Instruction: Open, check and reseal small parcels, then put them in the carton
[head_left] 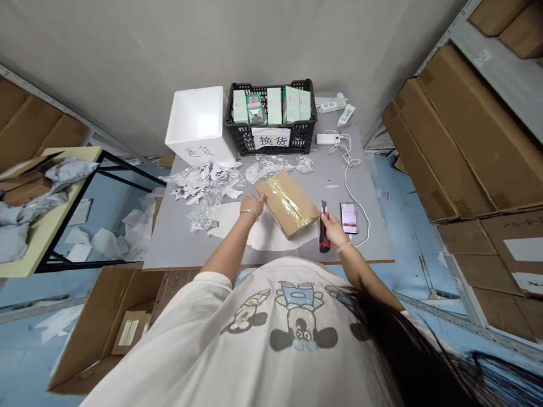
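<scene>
A flat cardboard box (pixel 278 199) with shiny clear-yellow tape along its top lies slantwise on white paper at the middle of the table. My left hand (pixel 252 206) grips its left edge, thumb over the top. Just right of the box, my right hand (pixel 335 230) has its fingers closed on a red and black utility knife (pixel 324 236), whose blade is out and points away from me. The fingers' undersides are hidden. Beside that hand a phone (pixel 349 217) with a lit screen lies on the table.
Behind the box stand a white foam bin (pixel 199 144) and a black crate (pixel 303 141) holding several pale green boxes. Crumpled plastic wrap (pixel 206 212) and paper scraps lie left. A white cable (pixel 348 183) loops at right. An open carton (pixel 91 328) sits on the floor.
</scene>
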`<state>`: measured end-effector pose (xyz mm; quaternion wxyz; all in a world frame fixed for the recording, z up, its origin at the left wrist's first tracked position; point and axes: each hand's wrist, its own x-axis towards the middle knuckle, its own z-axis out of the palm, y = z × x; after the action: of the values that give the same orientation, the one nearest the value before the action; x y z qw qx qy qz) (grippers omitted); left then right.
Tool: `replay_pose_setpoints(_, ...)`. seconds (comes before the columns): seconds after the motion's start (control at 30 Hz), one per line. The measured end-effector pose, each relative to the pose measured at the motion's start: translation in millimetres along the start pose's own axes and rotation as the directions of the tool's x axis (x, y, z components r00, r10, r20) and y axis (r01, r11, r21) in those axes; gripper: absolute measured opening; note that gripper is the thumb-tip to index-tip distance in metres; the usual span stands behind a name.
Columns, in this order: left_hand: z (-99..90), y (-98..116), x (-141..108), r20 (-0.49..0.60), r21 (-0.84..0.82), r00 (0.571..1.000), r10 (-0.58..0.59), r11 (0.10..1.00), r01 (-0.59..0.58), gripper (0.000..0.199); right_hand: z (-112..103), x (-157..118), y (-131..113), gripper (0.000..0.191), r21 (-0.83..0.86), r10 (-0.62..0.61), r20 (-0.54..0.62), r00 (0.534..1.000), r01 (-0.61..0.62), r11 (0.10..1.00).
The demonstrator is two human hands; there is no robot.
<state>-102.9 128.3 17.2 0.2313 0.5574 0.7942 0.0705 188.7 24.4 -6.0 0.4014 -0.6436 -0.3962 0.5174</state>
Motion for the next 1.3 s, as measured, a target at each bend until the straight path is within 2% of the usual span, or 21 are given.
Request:
replay_pose_setpoints(0.03, -3.9, 1, 15, -0.072, 0.009, 0.996, 0.058, 0.998, -0.057, 0.060, 8, -13, 8, 0.048, 0.046, 0.031, -0.050, 0.998, -0.029, 0.999)
replay_pose_setpoints(0.07, -5.6, 3, 28, -0.097, 0.003, 0.987, 0.126, 0.992, -0.126, 0.060, 17, -24, 14, 0.047, 0.096, 0.069, -0.077, 0.995, -0.062, 0.993)
replay_pose_setpoints(0.17, -3.1, 11, 52, 0.010, -0.055, 0.969, 0.248, 0.967, -0.247, 0.053, 43, -40, 17, 0.046, 0.256, 0.157, -0.045, 0.987, -0.141, 0.956)
replay_pose_setpoints(0.27, -2.5, 13, 52, 0.087, -0.063, 0.969, 0.232, 0.972, -0.227, 0.046, 52, -33, 6, 0.044, 0.350, 0.150, 0.038, 0.988, -0.153, 0.924)
replay_pose_setpoints(0.37, -10.1, 1, 34, 0.064, -0.013, 0.989, 0.134, 0.991, -0.134, 0.048, 44, -15, -12, 0.042, 0.361, 0.087, 0.102, 0.991, -0.118, 0.925)
replay_pose_setpoints(0.47, -17.1, -20, 1, 0.050, 0.017, 0.998, 0.048, 0.999, -0.049, 0.053, 35, 8, -26, 0.039, 0.350, 0.006, 0.124, 0.992, -0.049, 0.936)
replay_pose_setpoints(0.53, -17.5, -35, -24, 0.059, 0.027, 0.998, 0.001, 1.000, -0.003, 0.056, 33, 22, -33, 0.036, 0.313, 0.000, 0.132, 0.991, -0.042, 0.949)
replay_pose_setpoints(0.63, -14.2, -53, -54, 0.083, 0.044, 0.996, -0.016, 0.999, 0.013, 0.058, 35, 32, -36, 0.029, 0.255, 0.066, 0.151, 0.986, -0.103, 0.961)
replay_pose_setpoints(0.73, -11.5, -62, -66, 0.117, 0.068, 0.993, 0.000, 0.998, -0.008, 0.059, 37, 32, -31, 0.020, 0.293, 0.156, 0.122, 0.980, -0.186, 0.938)
replay_pose_setpoints(0.83, -7.5, -56, -67, 0.013, 0.141, 0.998, 0.064, 0.988, -0.065, 0.073, 37, 28, -22, 0.016, 0.330, 0.249, 0.002, 0.968, -0.236, 0.914)
replay_pose_setpoints(0.9, -1.2, -46, -67, -0.068, 0.226, 0.973, 0.220, 0.953, -0.200, 0.087, 36, 26, -16, 0.016, 0.264, 0.296, -0.024, 0.955, -0.279, 0.923)
replay_pose_setpoints(0.93, 3.2, -39, -68, -0.065, 0.267, 0.943, 0.327, 0.916, -0.299, 0.091, 35, 25, -13, 0.017, 0.220, 0.315, -0.008, 0.949, -0.306, 0.926)
replay_pose_setpoints(1.03, 19.8, -21, -72, 0.078, 0.306, 0.804, 0.590, 0.753, -0.582, 0.093, 34, 26, -9, 0.022, 0.141, 0.359, 0.055, 0.932, -0.363, 0.921)
replay_pose_setpoints(1.1, 30.6, -12, -75, 0.143, 0.304, 0.738, 0.659, 0.681, -0.667, 0.091, 34, 28, -11, 0.025, 0.121, 0.369, 0.057, 0.928, -0.374, 0.920)
replay_pose_setpoints(1.17, 38.8, -9, -78, 0.157, 0.318, 0.724, 0.671, 0.660, -0.681, 0.086, 33, 33, -14, 0.027, 0.085, 0.363, 0.054, 0.930, -0.366, 0.927)
replay_pose_setpoints(1.3, 45.6, -11, -81, 0.153, 0.366, 0.734, 0.662, 0.652, -0.664, 0.081, 32, 47, -18, 0.024, -0.011, 0.285, 0.066, 0.956, -0.285, 0.959)
